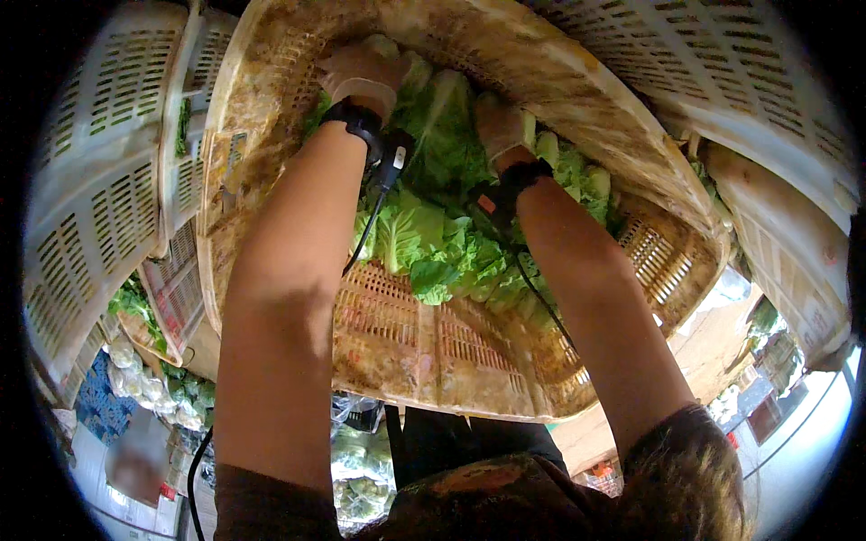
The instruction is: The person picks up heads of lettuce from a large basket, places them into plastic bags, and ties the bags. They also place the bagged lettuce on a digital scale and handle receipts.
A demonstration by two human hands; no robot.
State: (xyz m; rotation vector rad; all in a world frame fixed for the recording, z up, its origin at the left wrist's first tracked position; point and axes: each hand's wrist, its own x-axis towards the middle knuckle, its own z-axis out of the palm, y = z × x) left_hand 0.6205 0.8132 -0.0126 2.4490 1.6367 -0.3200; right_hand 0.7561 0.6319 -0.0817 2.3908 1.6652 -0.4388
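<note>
A deep, dirt-stained plastic crate (426, 345) with slotted walls stands before me, with several heads of leafy Chinese cabbage inside. My left hand (365, 71), in a thin pale glove, reaches to the crate's far left part and rests against the cabbage there. Farther right, my right hand (500, 128), also gloved, is down among the heads. A large green Chinese cabbage (443, 128) lies between the two hands. Loose-leaved green heads (433, 243) are nearer to me. The fingers of both hands are blurred or partly hidden, so their grip is unclear.
Stacked white slotted crates (108, 182) rise at the left, and more crates (737, 74) stand at the right. Bagged garlic-like bulbs (135, 379) lie at lower left. Black straps with cables (369, 233) hang from my wrists over the crate.
</note>
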